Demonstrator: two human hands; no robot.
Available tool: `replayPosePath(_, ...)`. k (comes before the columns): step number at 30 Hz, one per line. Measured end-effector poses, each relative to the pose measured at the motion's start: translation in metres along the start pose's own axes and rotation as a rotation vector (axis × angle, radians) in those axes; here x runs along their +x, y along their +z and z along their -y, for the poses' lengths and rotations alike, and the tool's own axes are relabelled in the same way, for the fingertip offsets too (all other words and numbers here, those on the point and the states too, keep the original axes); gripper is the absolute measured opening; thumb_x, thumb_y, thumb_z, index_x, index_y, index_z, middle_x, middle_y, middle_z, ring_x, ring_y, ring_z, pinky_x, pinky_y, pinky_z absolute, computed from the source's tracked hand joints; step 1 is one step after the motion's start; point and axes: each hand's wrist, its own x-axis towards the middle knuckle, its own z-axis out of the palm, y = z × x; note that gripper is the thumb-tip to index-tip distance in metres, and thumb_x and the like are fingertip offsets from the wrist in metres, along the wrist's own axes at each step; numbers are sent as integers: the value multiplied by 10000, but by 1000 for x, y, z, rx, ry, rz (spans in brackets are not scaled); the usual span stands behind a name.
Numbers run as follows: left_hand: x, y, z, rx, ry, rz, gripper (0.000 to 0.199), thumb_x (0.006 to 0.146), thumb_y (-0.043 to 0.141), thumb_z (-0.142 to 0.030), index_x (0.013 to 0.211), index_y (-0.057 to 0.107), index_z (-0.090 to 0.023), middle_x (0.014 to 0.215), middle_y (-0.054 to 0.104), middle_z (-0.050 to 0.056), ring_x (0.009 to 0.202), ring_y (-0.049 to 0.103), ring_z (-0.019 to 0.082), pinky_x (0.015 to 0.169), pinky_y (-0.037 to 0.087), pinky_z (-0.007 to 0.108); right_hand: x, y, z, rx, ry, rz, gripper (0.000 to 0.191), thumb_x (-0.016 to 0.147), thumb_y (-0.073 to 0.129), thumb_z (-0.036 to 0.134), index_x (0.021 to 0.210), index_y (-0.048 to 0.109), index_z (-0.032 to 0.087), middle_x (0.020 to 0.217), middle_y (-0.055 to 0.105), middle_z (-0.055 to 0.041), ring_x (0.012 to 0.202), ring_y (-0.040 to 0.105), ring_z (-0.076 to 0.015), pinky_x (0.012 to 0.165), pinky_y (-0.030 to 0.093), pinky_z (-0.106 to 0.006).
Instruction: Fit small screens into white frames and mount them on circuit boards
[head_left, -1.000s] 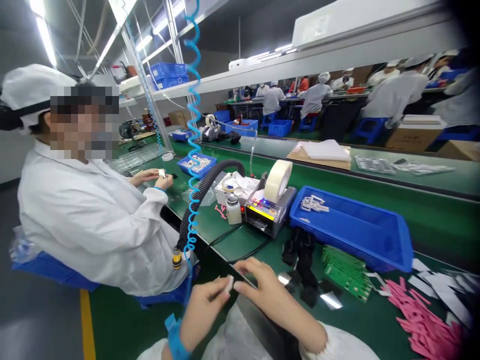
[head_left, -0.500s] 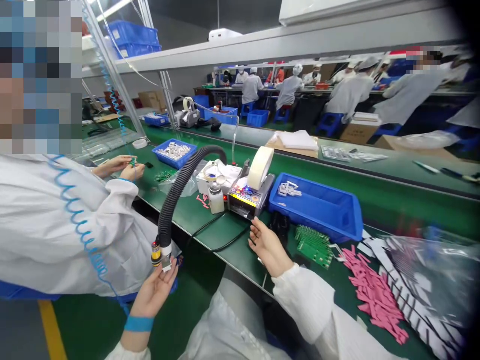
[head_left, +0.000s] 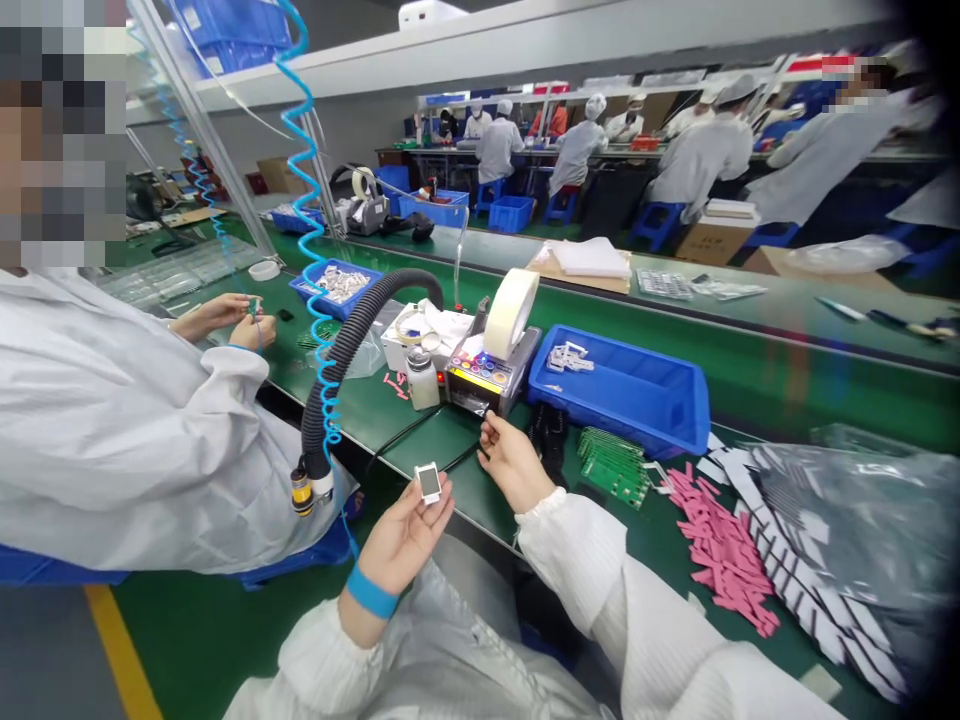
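My left hand (head_left: 409,530), with a blue band at the wrist, holds a small white-framed part with a grey screen-like face (head_left: 429,484) between thumb and fingertips, palm up. My right hand (head_left: 514,460) is at the front outlet of a tape dispenser (head_left: 487,375), its thumb and fingers pinched together. Whatever is between those fingertips is too small to make out. A roll of cream tape (head_left: 512,312) stands on top of the dispenser. To the left, a black flexible hose (head_left: 352,345) arches down to a nozzle with a yellow-and-black fitting (head_left: 301,490).
A blue bin (head_left: 622,390) with a few white parts stands right of the dispenser. Nearer lie green circuit boards (head_left: 615,468), pink strips (head_left: 724,545) and white pieces (head_left: 817,580). A glass bottle (head_left: 422,380) stands left. A co-worker (head_left: 135,430) sits at left, beside a blue coiled hose (head_left: 304,160).
My left hand has moved right, away from the hose nozzle, with the white-framed part in it. My right hand stays at the dispenser's outlet, its fingers drawn closer together. The view has shifted slightly.
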Motion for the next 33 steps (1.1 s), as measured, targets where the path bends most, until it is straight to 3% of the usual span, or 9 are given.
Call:
replayPosePath(8, 7, 1, 7, 15, -13, -20, 181, 877, 458, -100, 865, 636, -131, 881, 738, 67, 876, 690, 164, 908, 490, 348, 3, 7, 0, 40, -47, -5, 244, 801, 613, 364, 676, 514, 180, 594, 545, 66, 500, 468, -77, 577, 353, -251)
replayPosePath(13, 0, 7, 7, 1, -39, -10, 197, 882, 454, -112, 867, 649, -131, 901, 739, 66, 882, 688, 163, 951, 459, 375, -5, 12, 5, -7, -164, 30, 232, 766, 605, 362, 640, 503, 195, 569, 527, 59, 512, 450, -90, 587, 356, -254)
replayPosePath(17, -10, 19, 16, -24, -104, 142, 230, 894, 446, -160, 877, 674, -145, 902, 742, 48, 888, 682, 161, 1006, 408, 406, -60, -23, 3, -128, -353, 227, 194, 670, 699, 367, 662, 606, 198, 748, 599, 9, 722, 540, -139, 705, 412, -272)
replayPosePath(20, -21, 32, 32, 52, -186, 336, 149, 830, 574, -235, 870, 692, -155, 871, 739, 37, 897, 670, 177, 1036, 367, 426, -106, -60, 0, -481, -711, 356, 161, 703, 679, 328, 613, 626, 204, 1113, 587, -62, 1051, 524, -244, 847, 421, -345)
replayPosePath(22, -28, 41, 44, 133, -259, 446, 177, 740, 681, -280, 868, 701, -161, 836, 729, 26, 908, 658, 191, 1048, 346, 438, -126, -79, -1, -691, -940, 317, 173, 760, 620, 312, 617, 628, 214, 1285, 501, -66, 1184, 453, -291, 892, 421, -404)
replayPosePath(24, -34, 50, 55, 178, -314, 519, 273, 644, 761, -309, 874, 705, -173, 835, 719, 14, 954, 636, 205, 1061, 326, 444, -135, -91, 0, -771, -1060, 212, 173, 788, 590, 303, 640, 629, 222, 1335, 465, -61, 1212, 435, -304, 896, 431, -434)
replayPosePath(28, -37, 61, 70, 213, -370, 585, 353, 614, 779, -346, 921, 696, -194, 962, 700, 23, 1127, 552, 229, 1091, 282, 425, -134, -101, 5, -830, -1170, 29, 163, 799, 573, 281, 650, 611, 226, 1345, 450, -44, 1177, 464, -304, 903, 426, -473)
replayPosePath(33, -33, 60, 77, 283, -317, 625, 343, 703, 710, -368, 995, 667, -194, 967, 681, 31, 1120, 553, 237, 1072, 297, 466, -132, -106, 12, -857, -1214, -63, 168, 817, 555, 290, 666, 598, 228, 1275, 502, -55, 1147, 474, -309, 910, 384, -512)
